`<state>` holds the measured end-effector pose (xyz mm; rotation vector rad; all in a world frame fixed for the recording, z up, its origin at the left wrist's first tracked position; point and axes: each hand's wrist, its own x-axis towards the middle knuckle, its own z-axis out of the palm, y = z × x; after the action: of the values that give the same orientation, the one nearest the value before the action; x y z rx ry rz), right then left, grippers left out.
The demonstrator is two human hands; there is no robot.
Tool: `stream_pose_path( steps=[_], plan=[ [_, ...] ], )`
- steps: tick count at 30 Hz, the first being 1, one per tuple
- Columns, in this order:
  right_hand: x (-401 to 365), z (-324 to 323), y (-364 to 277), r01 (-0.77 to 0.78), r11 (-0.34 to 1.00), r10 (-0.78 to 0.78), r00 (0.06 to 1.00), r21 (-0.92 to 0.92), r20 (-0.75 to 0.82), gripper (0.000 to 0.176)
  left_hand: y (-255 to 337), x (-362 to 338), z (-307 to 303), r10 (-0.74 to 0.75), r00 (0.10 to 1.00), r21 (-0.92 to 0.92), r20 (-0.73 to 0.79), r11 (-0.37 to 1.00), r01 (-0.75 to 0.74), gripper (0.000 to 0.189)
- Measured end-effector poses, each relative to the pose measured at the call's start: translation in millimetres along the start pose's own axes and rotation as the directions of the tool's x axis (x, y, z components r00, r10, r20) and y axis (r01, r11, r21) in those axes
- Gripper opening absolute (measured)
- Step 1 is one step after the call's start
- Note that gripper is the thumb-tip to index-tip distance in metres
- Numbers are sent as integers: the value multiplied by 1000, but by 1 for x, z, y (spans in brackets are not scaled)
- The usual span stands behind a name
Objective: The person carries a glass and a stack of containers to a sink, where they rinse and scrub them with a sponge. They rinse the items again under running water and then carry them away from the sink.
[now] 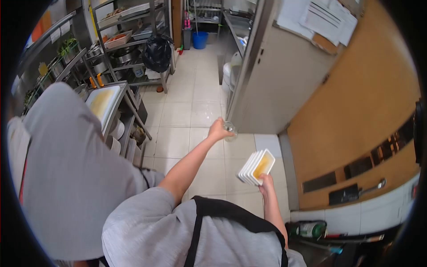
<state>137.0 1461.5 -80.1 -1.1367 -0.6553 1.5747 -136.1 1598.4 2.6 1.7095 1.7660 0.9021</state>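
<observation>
My left hand (218, 131) reaches forward over the floor, its fingers closed round a small clear glass (230, 132). What is in the glass, if anything, I cannot make out. Lower and to the right, my right hand (266, 183) grips a stack of white rectangular dishes (255, 165) by its near edge. The stack is tilted on its side, and the nearest dish shows a yellow stain or residue on its inner face. My right thumb lies over the rim; the other fingers are mostly hidden behind the stack.
A co-worker in grey (66, 178) stands close on my left, beside a worktable with a stained white cutting board (104, 102). Metal shelves (129, 44) with a black bag (157, 53) stand ahead. A metal door (289, 66) is on the right; a blue bucket (200, 40) stands far back.
</observation>
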Motion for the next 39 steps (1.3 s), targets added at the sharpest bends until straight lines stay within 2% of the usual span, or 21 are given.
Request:
stream_pose_path(
  steps=[2, 4, 7, 8, 9, 10, 13, 15, 17, 19, 20, 22, 26, 28, 30, 31, 32, 34, 37, 38, 39],
  plan=[
    [36, -3, -8, 7, 1000, -7, 999, -2, -41, 55, 17, 51, -7, 30, 998, -19, -53, 999, -31, 67],
    [63, -4, -23, -59, 995, 57, 998, -77, -29, 59, 13, 87, -11, 61, 998, -56, -8, 997, -62, 67],
    [131, -5, -27, -39, 994, 37, 999, -107, -21, 60, -18, 148, -14, 53, 999, -46, -13, 998, -54, 67],
    [158, -2, -29, -49, 992, 49, 999, -118, -2, 60, -32, 161, -16, 22, 999, -93, -31, 995, -25, 65],
    [177, 8, -40, -116, 980, 121, 992, -160, 23, 61, -45, 166, -19, -13, 999, -104, -48, 995, 8, 65],
    [212, 30, -49, -156, 969, 171, 983, -190, 67, 62, -56, 181, -32, -51, 996, -64, -70, 997, 47, 64],
    [301, 103, -58, -135, 962, 193, 951, -238, 240, 63, -106, 198, -65, -208, 967, 17, -146, 977, 213, 63],
    [359, 162, -66, -149, 946, 257, 887, -289, 384, 62, -145, 204, -85, -328, 922, 103, -206, 930, 354, 63],
    [421, 220, -62, -80, 933, 259, 825, -350, 502, 61, -175, 208, -112, -383, 872, 146, -305, 886, 441, 62],
    [462, 289, -69, -87, 924, 294, 787, -374, 543, 61, -206, 220, -140, -403, 837, 229, -371, 834, 503, 62],
    [481, 324, -78, -90, 928, 288, 788, -360, 545, 61, -217, 234, -156, -396, 841, 243, -369, 832, 499, 62],
    [512, 379, -90, -140, 922, 351, 693, -360, 629, 63, -237, 261, -180, -536, 766, 114, -355, 788, 605, 62],
    [598, 451, -95, -160, 936, 318, 764, -313, 561, 64, -257, 374, -214, -447, 844, 121, -295, 859, 497, 64],
    [660, 468, -103, -82, 947, 260, 760, -309, 595, 65, -255, 445, -228, -376, 896, 145, -237, 898, 415, 63],
    [701, 480, -139, -28, 963, 169, 838, -269, 519, 61, -232, 517, -238, -282, 937, 100, -205, 946, 307, 60],
    [722, 485, -164, -22, 970, 144, 856, -243, 496, 61, -226, 551, -237, -266, 950, 112, -166, 952, 286, 60],
    [746, 487, -185, -12, 976, 116, 872, -217, 476, 61, -224, 585, -236, -191, 970, 74, -151, 976, 204, 60],
    [813, 482, -209, 124, 982, -66, 933, -144, 355, 60, -213, 647, -230, -62, 991, 1, -122, 998, 63, 61],
    [895, 476, -272, 322, 944, -293, 914, -64, 280, 53, -222, 731, -208, -47, 998, 13, -49, 999, 47, 61],
    [904, 481, -305, 320, 943, -296, 931, -88, 213, 50, -213, 755, -206, -83, 997, -52, 7, 995, 84, 61],
    [920, 484, -330, 409, 912, -401, 904, -29, 150, 49, -209, 782, -205, -64, 998, -54, 18, 996, 65, 61]
  ],
)
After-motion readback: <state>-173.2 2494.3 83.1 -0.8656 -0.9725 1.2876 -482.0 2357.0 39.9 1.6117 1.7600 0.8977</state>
